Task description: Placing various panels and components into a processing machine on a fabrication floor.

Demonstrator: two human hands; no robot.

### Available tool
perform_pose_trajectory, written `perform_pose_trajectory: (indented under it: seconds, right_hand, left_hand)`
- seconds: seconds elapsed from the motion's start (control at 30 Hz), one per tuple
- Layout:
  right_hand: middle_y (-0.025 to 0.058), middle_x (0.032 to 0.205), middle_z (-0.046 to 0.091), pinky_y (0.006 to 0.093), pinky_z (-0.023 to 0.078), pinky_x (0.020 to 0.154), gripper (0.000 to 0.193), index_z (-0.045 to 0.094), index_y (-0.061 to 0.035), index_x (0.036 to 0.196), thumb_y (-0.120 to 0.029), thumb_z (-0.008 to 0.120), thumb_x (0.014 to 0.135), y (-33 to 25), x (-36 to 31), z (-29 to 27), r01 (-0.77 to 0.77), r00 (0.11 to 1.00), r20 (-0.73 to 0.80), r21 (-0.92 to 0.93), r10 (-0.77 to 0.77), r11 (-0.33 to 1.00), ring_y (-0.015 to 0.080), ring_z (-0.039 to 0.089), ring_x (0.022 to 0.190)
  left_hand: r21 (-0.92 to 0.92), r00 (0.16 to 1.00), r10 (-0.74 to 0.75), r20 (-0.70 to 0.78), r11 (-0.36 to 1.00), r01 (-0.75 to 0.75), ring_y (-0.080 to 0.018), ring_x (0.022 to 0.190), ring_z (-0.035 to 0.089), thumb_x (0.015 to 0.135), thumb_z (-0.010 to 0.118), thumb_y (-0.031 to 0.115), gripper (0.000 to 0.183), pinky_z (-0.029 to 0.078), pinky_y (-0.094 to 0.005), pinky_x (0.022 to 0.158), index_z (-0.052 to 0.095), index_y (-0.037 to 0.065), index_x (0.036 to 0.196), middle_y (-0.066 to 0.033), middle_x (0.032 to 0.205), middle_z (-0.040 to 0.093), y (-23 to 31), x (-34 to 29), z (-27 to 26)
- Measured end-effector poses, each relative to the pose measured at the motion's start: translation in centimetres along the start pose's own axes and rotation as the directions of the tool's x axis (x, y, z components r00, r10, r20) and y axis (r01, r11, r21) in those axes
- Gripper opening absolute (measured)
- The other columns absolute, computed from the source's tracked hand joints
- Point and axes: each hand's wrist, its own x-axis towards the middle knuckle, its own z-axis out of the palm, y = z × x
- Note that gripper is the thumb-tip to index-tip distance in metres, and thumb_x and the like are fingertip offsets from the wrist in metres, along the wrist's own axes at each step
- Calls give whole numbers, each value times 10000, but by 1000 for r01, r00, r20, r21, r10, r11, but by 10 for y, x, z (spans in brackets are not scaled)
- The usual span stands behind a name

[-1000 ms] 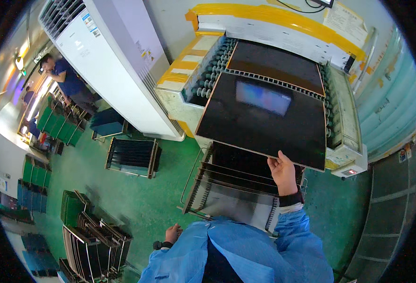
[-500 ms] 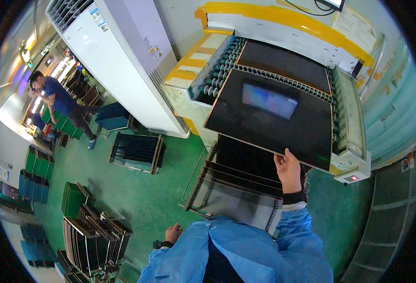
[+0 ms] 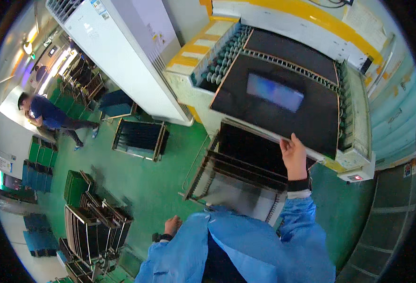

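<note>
A dark rectangular panel with thin copper-coloured edges lies on the roller conveyor, a bright reflection on its face. My right hand pinches the panel's near edge, thumb on top and fingers curled at the rim. Behind it, a second dark panel rests on the rollers. My left hand hangs low by my side with curled fingers and nothing visible in it. Between me and the machine stands a slotted rack with dark panels in it.
A tall white air conditioner stands left of the machine. Panel racks and a rack cluster stand on the green floor. A person walks at far left. A grey panelled surface runs along the right.
The dark panel now lies lower and flatter on the rollers, its near edge still at my right hand. My left hand stays low. The person at far left has moved and turned.
</note>
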Motion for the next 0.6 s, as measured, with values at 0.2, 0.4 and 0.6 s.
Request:
perform_pose_trajectory:
  seconds: [0.2, 0.4, 0.6]
  right_hand:
    - [107, 935, 613, 351, 515, 812, 160, 566, -26, 943, -158, 627, 876, -1, 18, -8, -117, 990, 66, -75, 122, 990, 247, 601, 915]
    - [105, 1025, 640, 334, 488, 836, 292, 604, -14, 1033, -208, 678, 827, 38, 38, -42, 109, 969, 225, -753, 98, 649, 230, 613, 971]
    - [151, 1063, 630, 392, 469, 852, 333, 620, -30, 1035, -188, 710, 756, 72, 54, -57, 533, 824, 562, -812, -75, -239, 313, 577, 1017]
  left_hand:
    - [-40, 1000, 2, -13, 999, -3, -159, 671, 600, 923, 552, 350, 377, 483, -282, 569, 597, -13, 1011, -99, 841, 642, -9, -8, 3]
    - [-163, 974, -219, -50, 964, 208, -164, 678, 606, 919, 563, 342, 373, 493, -284, 581, 598, -12, 1028, -98, 845, 642, 17, -20, 11]
    - [-267, 960, -272, -68, 932, 246, -169, 673, 604, 919, 562, 338, 385, 490, -278, 573, 596, -20, 1056, -108, 853, 637, 11, -27, 13]
